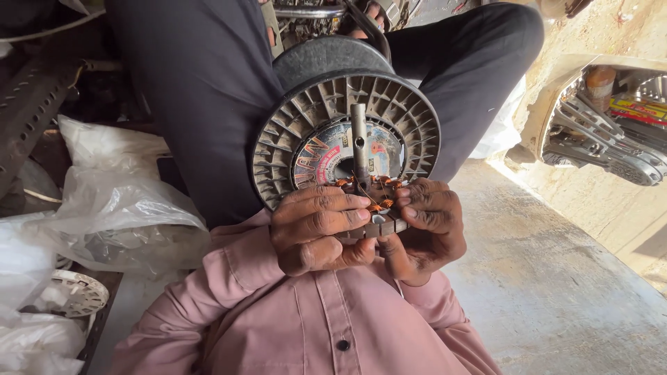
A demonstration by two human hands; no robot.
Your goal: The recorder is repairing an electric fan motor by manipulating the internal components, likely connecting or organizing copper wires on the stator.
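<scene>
Left hand [316,229]: my grip is closed around the stator [375,208], low in front of the spool [347,139].
Right hand [427,226]: clasps its other side.
Risk: I judge the copper windings [379,189] could snag or snap under fingertip pressure.

A round label [344,158] sits in the middle of the big grey spool [345,121], just above the two hands. It is shaped like a ring, with grey, red, orange and blue patches, and a metal rod stands in front of it. On the left lie soft see-through plastic bags [104,208], crumpled and whitish, piled next to the dark trouser leg. Far on the right, inside a pale shell, a small flat package [636,109] shows yellow and red, but it is too small to see well
</scene>
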